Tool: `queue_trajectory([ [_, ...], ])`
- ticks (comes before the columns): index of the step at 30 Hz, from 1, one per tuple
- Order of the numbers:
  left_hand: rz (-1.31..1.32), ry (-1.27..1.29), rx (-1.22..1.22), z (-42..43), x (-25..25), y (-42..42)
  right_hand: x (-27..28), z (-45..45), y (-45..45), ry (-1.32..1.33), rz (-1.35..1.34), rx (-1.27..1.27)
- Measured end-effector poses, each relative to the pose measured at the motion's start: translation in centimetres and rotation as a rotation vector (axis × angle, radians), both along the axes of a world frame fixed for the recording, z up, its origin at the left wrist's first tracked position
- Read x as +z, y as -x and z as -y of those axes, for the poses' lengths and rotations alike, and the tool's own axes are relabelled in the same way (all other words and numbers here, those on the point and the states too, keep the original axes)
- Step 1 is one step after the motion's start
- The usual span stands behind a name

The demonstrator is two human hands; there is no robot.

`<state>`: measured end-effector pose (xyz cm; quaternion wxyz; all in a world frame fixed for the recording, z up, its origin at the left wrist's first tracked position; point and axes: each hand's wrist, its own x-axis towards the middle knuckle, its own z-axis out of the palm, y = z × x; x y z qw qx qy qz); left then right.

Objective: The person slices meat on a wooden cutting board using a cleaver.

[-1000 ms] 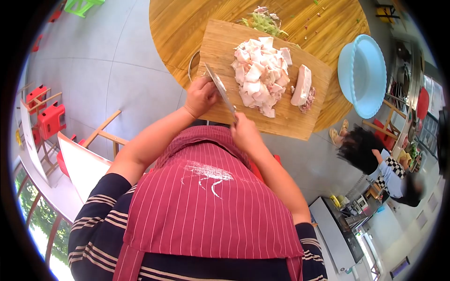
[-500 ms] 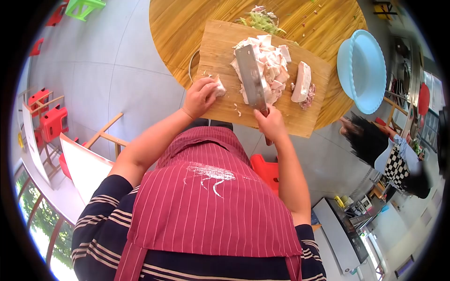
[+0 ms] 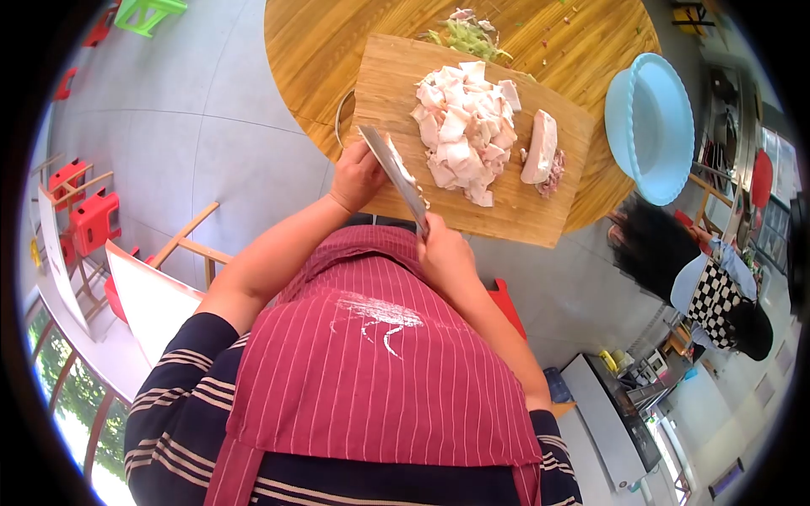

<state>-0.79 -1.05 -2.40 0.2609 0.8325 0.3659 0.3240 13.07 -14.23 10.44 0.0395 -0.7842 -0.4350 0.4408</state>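
Note:
My left hand point(image 3: 358, 179) is closed on a small piece of pale pork at the left edge of the wooden cutting board point(image 3: 515, 221); the cleaver largely hides that piece. My right hand point(image 3: 447, 250) grips the handle of the cleaver point(image 3: 391, 174). The blade stands nearly on edge, right beside the left fingers, with some whitish meat showing along its right side. A heap of sliced fatty pork point(image 3: 464, 131) lies mid-board. To its right rest a thick pork strip point(image 3: 541, 148) and some reddish meat scraps point(image 3: 553, 175).
The board lies on a round wooden table point(image 3: 316, 63). Greenish-yellow scraps point(image 3: 471, 39) sit beyond the board, and a light blue basin point(image 3: 650, 126) stands at the table's right. Another person point(image 3: 713, 291) is at the right. Red stools point(image 3: 96, 219) are at the left.
My right hand has brought the cleaver left and down, from above the pork heap to the piece by my left hand. The heap is now uncovered. My left hand stays nearly in place.

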Motion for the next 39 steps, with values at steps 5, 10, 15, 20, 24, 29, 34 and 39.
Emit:
queue_trajectory([
  [5,-0.017,-0.017,-0.047,-0.4,0.5,-0.1,-3.3,-3.7,0.4,-0.163,-0.023,0.002],
  [10,-0.024,-0.019,0.057,0.4,0.6,-0.5,-1.0,1.2,-0.9,-0.007,-0.058,-0.022],
  [15,-0.014,-0.021,0.015,0.1,0.6,-0.5,-1.0,0.4,-0.9,0.085,-0.077,-0.031],
  [20,-0.052,0.007,0.006,-0.7,-0.2,-0.3,-6.6,-6.2,-0.7,-0.138,-0.059,0.011],
  [24,0.014,-0.048,-0.009,-0.5,0.4,-0.3,-6.4,-7.3,-3.8,-0.231,-0.161,0.039],
  [29,0.069,0.017,-0.03,-0.4,1.1,0.8,-4.0,-2.2,-6.4,-0.026,-0.373,-0.489],
  [34,0.063,0.022,-0.024,-0.5,0.6,0.6,-1.2,-0.3,-2.2,-0.335,-0.128,-0.217],
  [39,0.015,0.026,0.012,-0.3,0.9,0.6,0.7,1.4,0.2,-0.155,0.021,-0.008],
])
